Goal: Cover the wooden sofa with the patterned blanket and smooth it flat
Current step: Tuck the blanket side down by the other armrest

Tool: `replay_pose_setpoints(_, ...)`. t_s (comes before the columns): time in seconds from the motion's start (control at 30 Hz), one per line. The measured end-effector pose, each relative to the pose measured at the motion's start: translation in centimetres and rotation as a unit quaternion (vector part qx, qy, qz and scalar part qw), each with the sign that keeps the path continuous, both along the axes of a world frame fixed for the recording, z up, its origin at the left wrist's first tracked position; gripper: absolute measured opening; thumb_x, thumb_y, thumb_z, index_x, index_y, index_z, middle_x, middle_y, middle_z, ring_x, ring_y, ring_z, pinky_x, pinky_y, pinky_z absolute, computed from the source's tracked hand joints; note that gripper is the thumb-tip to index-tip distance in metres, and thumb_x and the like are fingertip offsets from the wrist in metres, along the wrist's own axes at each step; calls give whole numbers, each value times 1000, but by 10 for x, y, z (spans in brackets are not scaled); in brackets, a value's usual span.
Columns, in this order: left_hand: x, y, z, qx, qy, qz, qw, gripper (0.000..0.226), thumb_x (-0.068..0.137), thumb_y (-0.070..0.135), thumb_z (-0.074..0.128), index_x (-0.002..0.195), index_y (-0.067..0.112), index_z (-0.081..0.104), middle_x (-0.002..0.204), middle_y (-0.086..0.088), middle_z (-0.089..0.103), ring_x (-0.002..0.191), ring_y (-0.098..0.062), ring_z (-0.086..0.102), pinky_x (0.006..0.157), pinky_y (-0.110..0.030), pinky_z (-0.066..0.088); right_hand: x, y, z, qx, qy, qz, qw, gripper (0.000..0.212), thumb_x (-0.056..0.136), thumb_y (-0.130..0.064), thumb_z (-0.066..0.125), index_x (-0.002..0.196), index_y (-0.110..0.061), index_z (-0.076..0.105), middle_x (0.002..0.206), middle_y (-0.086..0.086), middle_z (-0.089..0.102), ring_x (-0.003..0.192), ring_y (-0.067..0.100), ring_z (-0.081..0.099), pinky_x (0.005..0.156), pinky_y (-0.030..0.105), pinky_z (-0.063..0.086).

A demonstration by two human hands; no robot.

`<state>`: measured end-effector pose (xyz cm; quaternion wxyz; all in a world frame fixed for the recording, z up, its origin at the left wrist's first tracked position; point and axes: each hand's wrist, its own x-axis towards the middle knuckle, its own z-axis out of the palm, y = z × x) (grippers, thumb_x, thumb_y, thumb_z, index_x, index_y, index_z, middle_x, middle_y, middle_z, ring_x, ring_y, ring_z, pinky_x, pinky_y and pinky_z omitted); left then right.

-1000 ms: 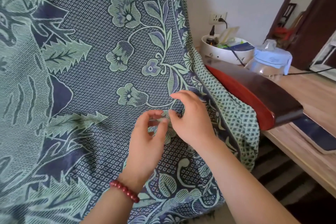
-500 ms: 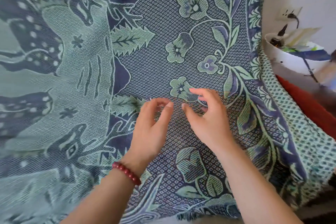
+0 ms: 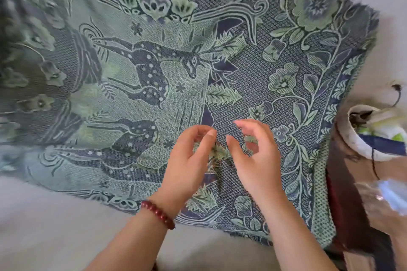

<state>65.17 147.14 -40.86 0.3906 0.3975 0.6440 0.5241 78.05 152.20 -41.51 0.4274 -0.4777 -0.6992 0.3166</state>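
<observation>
Head view: right hand point(image 3: 257, 163) grip released over patterned blanket point(image 3: 132, 68); left hand point(image 3: 187, 167) grip unclear.

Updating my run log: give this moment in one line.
blanket: spread over sofa | left hand: curled above it, grip unclear | right hand: loosely curled, empty

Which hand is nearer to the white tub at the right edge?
Right. The right hand is over the patterned blanket, left of the tub; the left hand, wearing a bead bracelet, is farther left.
</observation>
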Motion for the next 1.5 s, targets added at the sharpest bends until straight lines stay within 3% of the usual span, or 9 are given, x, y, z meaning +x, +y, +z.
replay_pose_setpoints(0.17,-27,-27,80,25,-22,38,999,41,77,59,46,93,26,65,92,10,68,93,-8,61,80,-21,47,-35,-16,85,14,20,47,999,27,82,-25,67,108,-18,65,114,-12,54,103,10,57,87,39,50)
replay_pose_setpoints(0.37,-82,-64,136,22,-7,84,996,35,81,54,49,93,25,65,88,14,64,86,-4,58,80,-24,43,-91,-48,143,-4,37,80,996,21,85,-22,69,105,-23,64,114,-7,54,103,9,56,82,39,53)
replay_pose_setpoints(0.5,-143,-93,160,17,23,82,996,27,91,43,50,97,21,65,96,6,64,85,-1,56,69,-7,38,-157,-70,165,-7,36,100,994,22,85,-21,69,105,-26,63,113,-18,51,103,8,55,82,33,51)
replay_pose_setpoints(0.6,-198,-119,176,25,47,93,994,37,85,50,47,96,19,64,97,2,62,80,1,55,67,-5,37,-220,-90,180,-6,58,117,991,22,83,-25,68,104,-25,63,111,-17,51,101,11,55,79,26,48)
replay_pose_setpoints(0.77,-276,-159,202,35,95,128,987,43,81,60,43,91,24,64,88,9,59,87,-9,56,80,-24,41,-307,-119,199,-12,90,143,986,18,84,-25,67,102,-27,63,110,-20,50,101,9,56,79,21,47)
replay_pose_setpoints(0.97,-346,-191,219,30,94,167,981,43,80,60,43,92,25,65,97,3,65,93,-11,59,85,-26,45,-376,-139,214,-45,99,158,981,18,85,-21,68,100,-30,63,112,-12,52,101,5,54,83,29,50)
replay_pose_setpoints(1.07,-372,-183,218,32,89,169,981,42,80,60,43,92,26,65,97,3,64,95,-13,59,89,-34,46,-400,-132,213,-46,93,160,982,17,85,-20,68,100,-28,63,111,-12,53,101,7,55,82,28,50)
replay_pose_setpoints(1.33,-446,-100,199,12,94,118,988,29,88,47,47,94,24,64,86,13,60,81,-6,55,75,-23,38,-462,-62,190,-47,95,114,988,15,85,-18,69,98,-24,64,111,-7,57,98,10,57,74,14,45)
replay_pose_setpoints(1.5,-503,-49,193,6,69,105,992,27,87,46,49,95,25,64,90,12,65,88,-7,59,83,-29,46,-515,-16,185,-61,104,77,990,14,85,-16,68,97,-23,64,109,-5,58,97,10,58,74,18,47)
